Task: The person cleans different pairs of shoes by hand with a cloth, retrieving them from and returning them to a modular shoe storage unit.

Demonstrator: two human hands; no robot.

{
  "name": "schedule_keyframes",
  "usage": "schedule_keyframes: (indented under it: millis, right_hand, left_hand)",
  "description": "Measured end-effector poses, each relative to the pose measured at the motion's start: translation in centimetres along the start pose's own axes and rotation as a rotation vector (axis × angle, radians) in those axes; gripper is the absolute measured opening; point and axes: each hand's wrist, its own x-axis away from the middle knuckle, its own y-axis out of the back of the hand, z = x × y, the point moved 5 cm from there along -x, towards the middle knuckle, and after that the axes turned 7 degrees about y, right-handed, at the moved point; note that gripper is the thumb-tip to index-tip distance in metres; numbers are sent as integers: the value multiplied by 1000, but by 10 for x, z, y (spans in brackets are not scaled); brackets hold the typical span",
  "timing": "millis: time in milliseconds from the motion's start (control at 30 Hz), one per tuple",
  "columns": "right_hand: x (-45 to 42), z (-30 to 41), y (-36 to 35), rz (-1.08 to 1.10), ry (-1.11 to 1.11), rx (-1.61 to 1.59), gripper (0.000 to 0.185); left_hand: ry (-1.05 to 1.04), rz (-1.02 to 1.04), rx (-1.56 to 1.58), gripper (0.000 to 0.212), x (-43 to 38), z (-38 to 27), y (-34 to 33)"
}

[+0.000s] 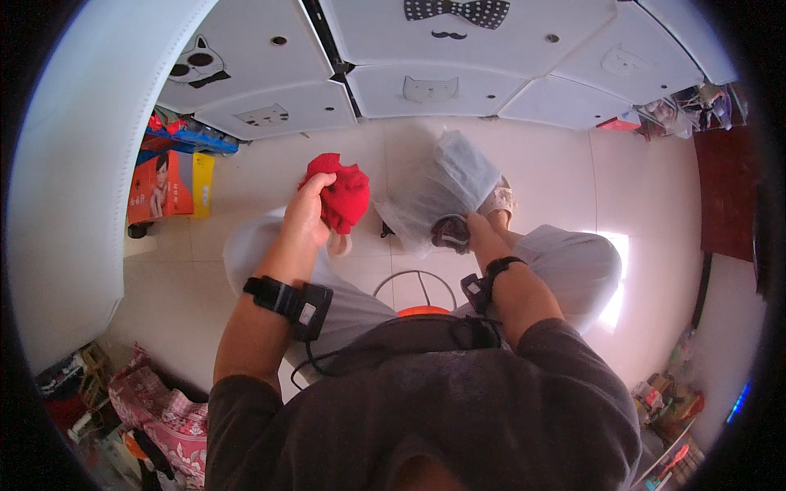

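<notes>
In my left hand (309, 212) is a crumpled red cloth (345, 197), held with the thumb over its upper edge. My right hand (482, 232) grips a dark piece of fabric with pale trim (450, 233) at the near side of a translucent plastic bag (412, 190). Whether its fingers also grip the bag's film is hidden. Something pale grey-blue and blocky (470, 169) shows at the far end of the bag. The bag is between my knees, partly over a beige clog (502, 195).
White storage cabinets with cat stickers (430, 91) line the far side. An orange and yellow box (163, 187) stands at left, below blue and red items. A pink patterned fabric bag (161, 417) lies behind me on the left. Tiled floor (552, 166) stretches between.
</notes>
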Motion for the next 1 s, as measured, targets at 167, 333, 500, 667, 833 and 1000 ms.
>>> schedule_keyframes:
  millis: [167,333,500,667,833,1000]
  right_hand:
    - [11,42,11,-424,385,552,26]
    - [13,78,-6,-266,880,1045,27]
    - [35,67,-20,-186,855,1236,28]
    - [46,70,-61,225,743,821,45]
    - [177,88,-146,830,389,185,56]
    - [218,133,-143,916,581,62,43]
  left_hand:
    - [-1,20,12,22,1,-2,-4]
    - [-30,19,-22,29,-4,0,-4]
    - [-42,82,-2,23,2,1,-11]
    - [-146,212,-61,37,18,-5,-41]
    - [-505,452,-757,50,48,-14,-112]
    - [-1002,569,-1092,53,67,-12,-182]
